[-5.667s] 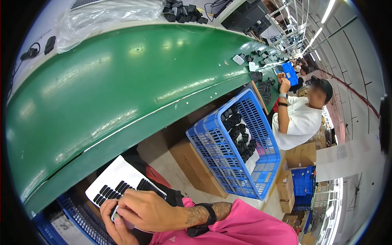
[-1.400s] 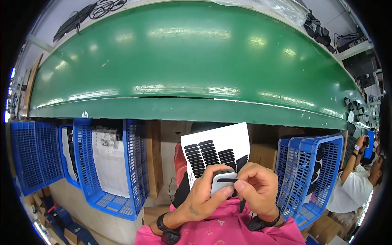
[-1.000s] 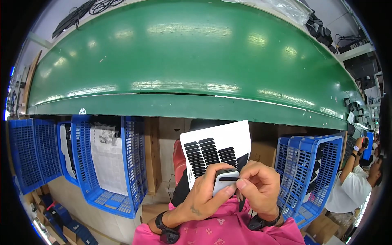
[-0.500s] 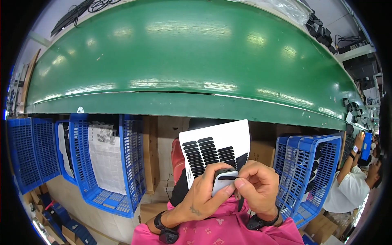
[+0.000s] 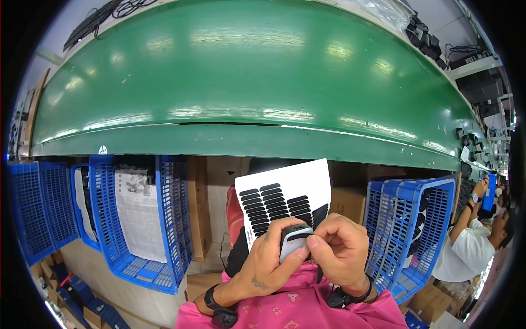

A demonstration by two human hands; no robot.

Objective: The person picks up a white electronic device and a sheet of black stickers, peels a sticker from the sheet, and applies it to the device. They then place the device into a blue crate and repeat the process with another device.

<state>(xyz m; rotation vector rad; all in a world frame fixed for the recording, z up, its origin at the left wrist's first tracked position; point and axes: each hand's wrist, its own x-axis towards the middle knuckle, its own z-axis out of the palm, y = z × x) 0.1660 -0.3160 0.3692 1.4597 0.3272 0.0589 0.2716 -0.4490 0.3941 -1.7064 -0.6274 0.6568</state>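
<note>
My left hand (image 5: 268, 263) grips a small grey and white device (image 5: 292, 240) together with a white sheet (image 5: 285, 200) carrying rows of black oval stickers. My right hand (image 5: 339, 249) pinches at the top edge of the device, its fingertips touching it just below the sheet. Both hands are close to my chest, over my pink shirt (image 5: 296, 304). Black bands sit on both wrists.
A wide green conveyor belt (image 5: 246, 82) curves across the top. Blue plastic crates stand under it at left (image 5: 137, 219) and right (image 5: 411, 230), with brown cartons (image 5: 200, 203) between. A person in a white shirt (image 5: 466, 249) works at far right, holding a blue object up.
My view swung from the right side to face the belt. Over the last second the hands stay nearly still, the right fingers shifting slightly on the device.
</note>
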